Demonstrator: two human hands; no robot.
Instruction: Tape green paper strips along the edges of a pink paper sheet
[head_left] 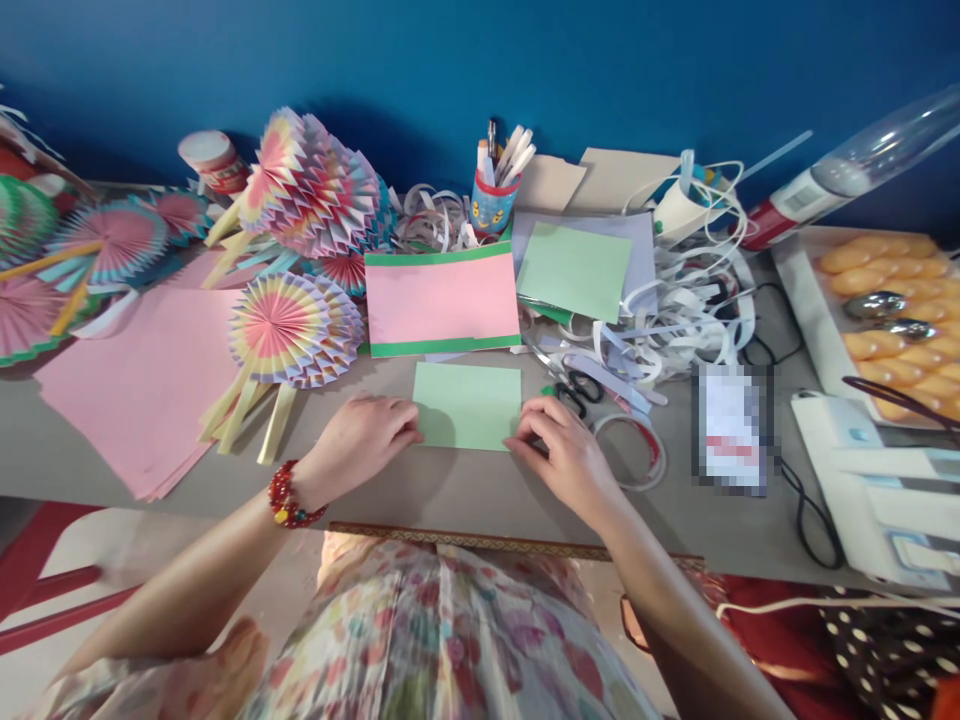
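A small light green sheet of paper (466,405) lies on the table in front of me. My left hand (367,430) is closed at its left edge, thumb and fingertips pressed together on the paper. At the lower right corner, my right hand (559,440) pinches the sheet with curled fingers. Just behind it is a pink paper with green border strips (442,300). Black-handled scissors (577,388) and a roll of tape (631,452) lie by my right hand. Pleated paper fans (289,330) with pale yellow handles rest beyond my left hand.
Pink sheets (142,390) lie at the left. A blue pen cup (493,200) stands against the wall. White paper strips (682,310) heap up at the right, near a plastic bottle (840,175), a tray of bread (832,340) and a white device (855,480) with cables.
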